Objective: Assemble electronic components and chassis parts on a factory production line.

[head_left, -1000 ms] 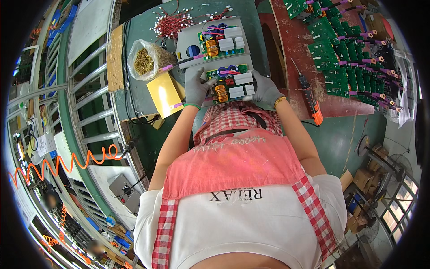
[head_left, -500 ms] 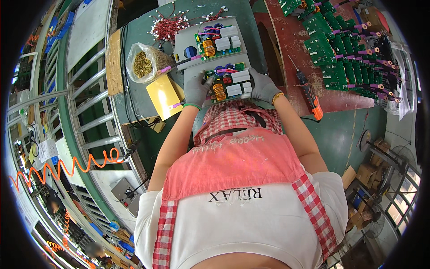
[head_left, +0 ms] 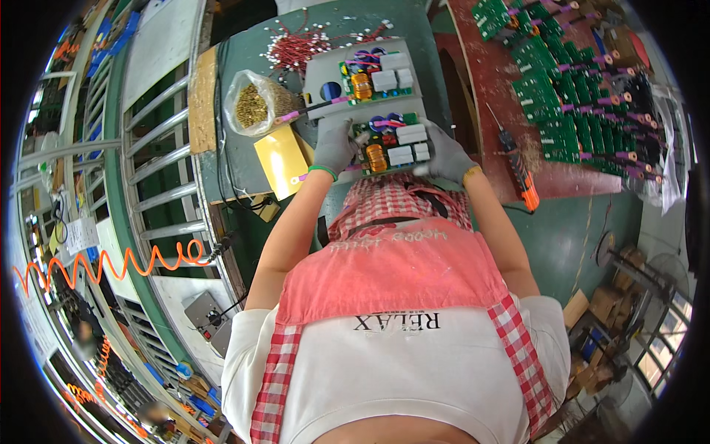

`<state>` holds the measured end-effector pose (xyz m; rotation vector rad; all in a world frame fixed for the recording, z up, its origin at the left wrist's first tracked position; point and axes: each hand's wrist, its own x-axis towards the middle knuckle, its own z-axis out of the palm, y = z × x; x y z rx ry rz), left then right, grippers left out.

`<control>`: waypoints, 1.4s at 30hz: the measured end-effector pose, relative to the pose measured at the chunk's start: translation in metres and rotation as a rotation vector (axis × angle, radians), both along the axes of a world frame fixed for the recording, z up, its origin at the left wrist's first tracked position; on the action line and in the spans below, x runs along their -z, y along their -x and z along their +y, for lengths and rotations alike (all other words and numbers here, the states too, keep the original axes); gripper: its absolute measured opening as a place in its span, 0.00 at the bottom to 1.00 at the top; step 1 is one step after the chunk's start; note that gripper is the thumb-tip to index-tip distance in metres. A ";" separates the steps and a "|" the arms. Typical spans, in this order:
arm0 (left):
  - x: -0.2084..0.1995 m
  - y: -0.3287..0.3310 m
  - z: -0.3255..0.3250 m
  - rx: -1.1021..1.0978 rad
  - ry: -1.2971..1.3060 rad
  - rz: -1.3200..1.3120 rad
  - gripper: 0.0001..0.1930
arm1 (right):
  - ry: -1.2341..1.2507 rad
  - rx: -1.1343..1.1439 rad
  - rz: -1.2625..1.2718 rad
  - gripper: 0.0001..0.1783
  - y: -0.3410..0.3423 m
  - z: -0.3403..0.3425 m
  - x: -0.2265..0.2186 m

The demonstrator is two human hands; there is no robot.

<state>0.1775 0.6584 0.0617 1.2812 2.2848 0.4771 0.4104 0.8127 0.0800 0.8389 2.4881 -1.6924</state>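
Observation:
Both my hands wear grey gloves. A green circuit board (head_left: 387,139) with a copper coil, white blocks and dark blue round parts lies on a grey metal plate, close to my apron. My left hand (head_left: 334,150) is closed on its left edge, the thumb over the rim. At the opposite edge my right hand (head_left: 447,153) grips the board, its fingertips partly hidden beside the white blocks. Just beyond, a second, similar circuit board (head_left: 376,76) rests on another grey plate (head_left: 321,72) with a round hole. Purple-ended leads stick out leftward from both boards.
Left of the boards stand a clear bag of small brass-coloured parts (head_left: 255,105) and a yellow card (head_left: 279,161). Red wires with white connectors (head_left: 296,49) are heaped behind. On the red-brown table at right lie an orange-and-black screwdriver (head_left: 520,172) and several green boards (head_left: 558,103).
The whole view has shifted slightly, so the bench appears farther right. Both hands stay on the near board's edges, and the board keeps its place on the plate.

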 end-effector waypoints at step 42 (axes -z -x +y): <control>-0.010 0.213 -0.050 -0.927 -1.170 -1.616 0.10 | -0.302 1.201 1.362 0.22 -0.114 0.052 -0.157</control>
